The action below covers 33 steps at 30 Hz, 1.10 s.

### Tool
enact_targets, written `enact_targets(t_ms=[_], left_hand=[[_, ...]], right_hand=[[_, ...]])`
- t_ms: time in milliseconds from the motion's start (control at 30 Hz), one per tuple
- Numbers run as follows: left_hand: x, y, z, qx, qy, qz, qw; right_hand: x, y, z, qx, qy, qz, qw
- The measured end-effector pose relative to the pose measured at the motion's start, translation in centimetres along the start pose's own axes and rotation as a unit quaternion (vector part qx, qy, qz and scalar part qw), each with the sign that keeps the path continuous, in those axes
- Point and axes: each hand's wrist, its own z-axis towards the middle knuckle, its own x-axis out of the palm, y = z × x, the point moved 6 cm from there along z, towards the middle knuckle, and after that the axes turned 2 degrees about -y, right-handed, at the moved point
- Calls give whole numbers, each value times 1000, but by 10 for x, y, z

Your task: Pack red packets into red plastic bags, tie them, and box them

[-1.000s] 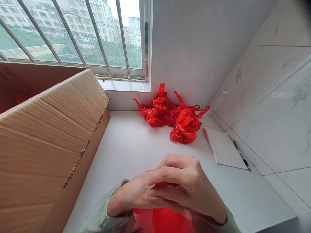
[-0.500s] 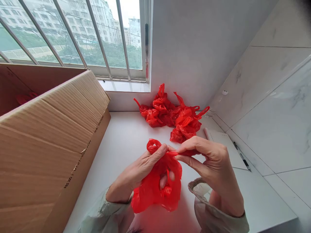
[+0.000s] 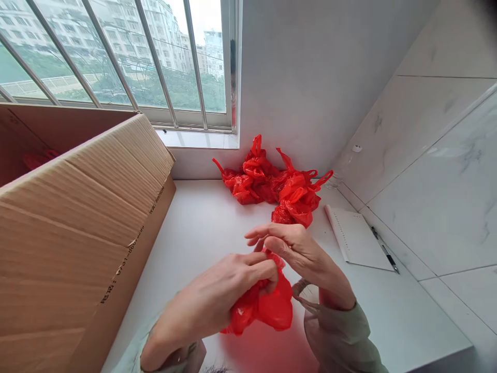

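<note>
My left hand (image 3: 236, 282) is closed on a red plastic bag (image 3: 276, 305), its fingers curled into the gathered film. The bag hangs bunched below the hand, above the white table. At the bag's top, my right hand (image 3: 295, 252) reaches over with fingers stretched to the left and the thumb beneath them. Part of the bag's top shows just under that thumb; whether the right fingertips touch the film I cannot tell. What the bag holds is hidden.
Several bunched red plastic bags (image 3: 281, 181) lie against the wall. An open cardboard box (image 3: 89, 217) with something red inside stands at left. On the right are a notepad (image 3: 363, 238), a pen (image 3: 384, 248) and the table's edge. Behind is a barred window (image 3: 128, 57).
My left hand has turned over and now grips the bag's gathered part. My right hand has moved left, its pinch on the bag loosened. The bag is more bunched, its handle loops no longer visible.
</note>
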Motion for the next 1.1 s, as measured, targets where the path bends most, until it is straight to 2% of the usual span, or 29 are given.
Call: enact_targets(t_ms=[67, 133, 267, 333, 500, 600, 667, 767, 867, 967, 1033, 1100], left_hand=[[-3, -2, -1, -9, -39, 93, 995], [-9, -6, 0, 10, -107, 175, 979], [-16, -16, 4, 122, -238, 289, 919], [-15, -18, 6, 157, -268, 290, 905], [-21, -6, 4, 104, -337, 191, 916], [-23, -4, 0, 122, -348, 230, 901], [-24, -3, 0, 132, -325, 260, 900], [-25, 0, 2, 115, -266, 258, 922], [-29, 4, 2, 96, -239, 208, 944], [-40, 7, -2, 103, -270, 180, 940], [-49, 11, -6, 94, -309, 198, 925], [-56, 15, -10, 80, -318, 216, 920]], right_hand=[[10, -11, 7, 31, 50, 5, 998], [12, -17, 8, 48, 48, 17, 998], [6, -22, 3, 61, 51, 92, 993], [3, -22, 1, 60, 64, 128, 988], [-2, -26, 4, 52, 59, 160, 984], [-5, -27, 8, 40, 9, 169, 985], [-8, -25, 8, 26, -36, 155, 987], [-15, -21, 4, 14, -96, 95, 991], [-19, -15, 2, -2, -116, 48, 992], [-19, -12, 2, -11, -120, 10, 993], [-19, -12, 3, -5, -122, -5, 993], [-19, -16, 3, 12, -120, 2, 993]])
